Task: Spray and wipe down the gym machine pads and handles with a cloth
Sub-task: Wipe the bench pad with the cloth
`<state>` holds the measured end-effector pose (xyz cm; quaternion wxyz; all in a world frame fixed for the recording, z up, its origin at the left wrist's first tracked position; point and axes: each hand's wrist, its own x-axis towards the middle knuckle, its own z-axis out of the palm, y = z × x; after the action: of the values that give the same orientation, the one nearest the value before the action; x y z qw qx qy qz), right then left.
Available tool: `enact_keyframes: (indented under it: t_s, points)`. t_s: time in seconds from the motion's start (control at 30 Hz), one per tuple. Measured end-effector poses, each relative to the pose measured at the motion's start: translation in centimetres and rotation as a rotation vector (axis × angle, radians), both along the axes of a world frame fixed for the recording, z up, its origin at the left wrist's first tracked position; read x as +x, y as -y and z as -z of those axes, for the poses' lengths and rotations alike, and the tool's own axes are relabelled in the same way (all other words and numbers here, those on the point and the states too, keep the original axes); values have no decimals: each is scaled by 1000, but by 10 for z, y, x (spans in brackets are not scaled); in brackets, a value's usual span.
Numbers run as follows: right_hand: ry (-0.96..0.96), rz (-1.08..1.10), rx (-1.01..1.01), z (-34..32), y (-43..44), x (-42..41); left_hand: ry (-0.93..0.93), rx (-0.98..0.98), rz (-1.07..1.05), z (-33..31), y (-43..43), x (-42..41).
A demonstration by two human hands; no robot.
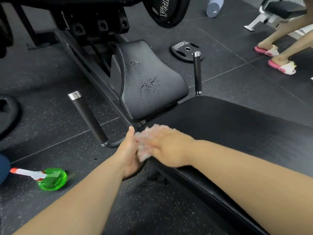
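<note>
The pinkish-white cloth [143, 154] is bunched on the near left corner of the long black pad [237, 133], blurred. It lies under the right hand [163, 148] and pokes out past that hand's fingertips and to their left, against the left palm. The right hand's fingers lie over the cloth; the blur hides whether they pinch it or only press it. The left hand [129, 156] grips the pad's corner, thumb upright, fingers curled beneath the edge. Just beyond is the seat pad [152, 99], beaded with droplets. A black handle [89, 117] stands to its left, another handle [197, 73] to its right. A green spray bottle [50, 178] lies on the floor near left. A weight plate [184, 50] lies farther off.
</note>
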<state>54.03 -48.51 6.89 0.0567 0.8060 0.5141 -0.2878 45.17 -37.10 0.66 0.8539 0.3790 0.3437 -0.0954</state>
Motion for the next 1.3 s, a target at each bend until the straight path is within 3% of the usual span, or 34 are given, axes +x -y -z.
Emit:
enact_keyframes:
  t_s: [0.07, 0.13, 0.2, 0.27, 0.33, 0.43, 0.5, 0.63, 0.73, 0.8, 0.9, 0.93, 1.0, 1.07, 1.13, 1.17, 1.23, 1.3]
  points:
    - [-87, -65, 2, -3, 13, -6, -34, -54, 10, 0, -6, 0]
    - [-166, -17, 105, -9, 29, 4, -62, 102, -64, 1, -5, 7]
    - [-245, 158, 216, -22, 38, 16, -9, 622, -18, -9, 9, 15]
    - [-238, 457, 316, -37, 48, 34, 150, 1058, 245, -13, 31, 23]
    - [-88, 651, 258, -48, 68, 57, 209, 1234, 487, -17, 41, 27]
    - [261, 627, -76, -50, 106, 82, 134, 1509, 529, -7, 12, 32]
    - [361, 612, -175, -42, 116, 85, 57, 1653, 646, -9, -14, 37]
    - [396, 565, -238, -32, 111, 85, 154, 1491, 704, -23, -7, 49]
    - [376, 584, -236, -32, 114, 87, 277, 1606, 746, -5, 2, 50]
    - [355, 590, -232, -32, 114, 86, 149, 1652, 786, 17, -9, 53]
    - [345, 599, -231, -34, 113, 84, -155, 1322, 655, 20, -23, 70]
    - [346, 600, -232, -34, 113, 84, -148, 1273, 633, 16, -21, 72]
    - [348, 598, -233, -33, 113, 86, 170, 1402, 560, 2, -9, 57]
    - [352, 595, -231, -31, 114, 87, 608, 1349, 642, -17, 10, 29]
    - [358, 589, -232, -30, 115, 88, 753, 1163, 819, -20, 12, 22]
    - [357, 587, -233, -29, 115, 87, 781, 1193, 836, -17, 6, 31]
    - [362, 583, -235, -29, 115, 88, 698, 1339, 810, -2, -7, 62]
    - [367, 583, -233, -29, 116, 87, 358, 1401, 780, 8, -15, 96]
